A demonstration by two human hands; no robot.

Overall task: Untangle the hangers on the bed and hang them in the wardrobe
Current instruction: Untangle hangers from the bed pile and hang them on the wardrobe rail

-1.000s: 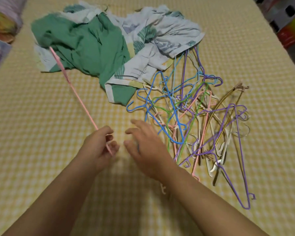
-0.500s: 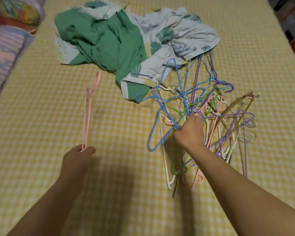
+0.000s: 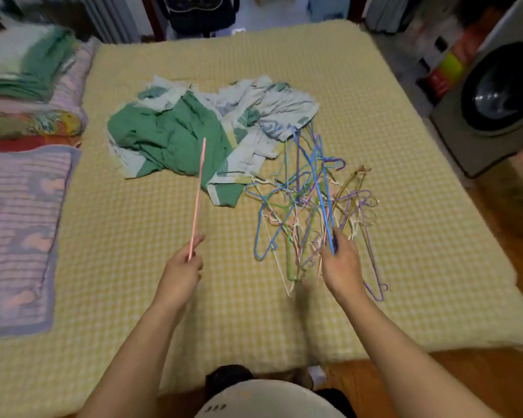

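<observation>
So the left hand (image 3: 183, 268) is pinching the low end of a pink hanger (image 3: 197, 198) that sticks up edge-on over the bed (image 3: 133, 236), well clear of everything else. The right hand (image 3: 340, 262) has its fingers curled around a blue hanger (image 3: 322, 188), gripping it at the near edge of the tangled hanger pile (image 3: 308, 212), which is a mess of blue, purple, green, pink and gold wire sitting right of centre on the yellow checked cover. The blue one runs up through the heap, crossing other hangers, and its far end reaches under the edge of a crumpled green and white sheet (image 3: 194, 137) lying just behind the pile. Folded blankets (image 3: 27, 116) are stacked along the left side of the bed, and a front-loading washing machine (image 3: 495, 101) stands off to the right on the wooden floor.
</observation>
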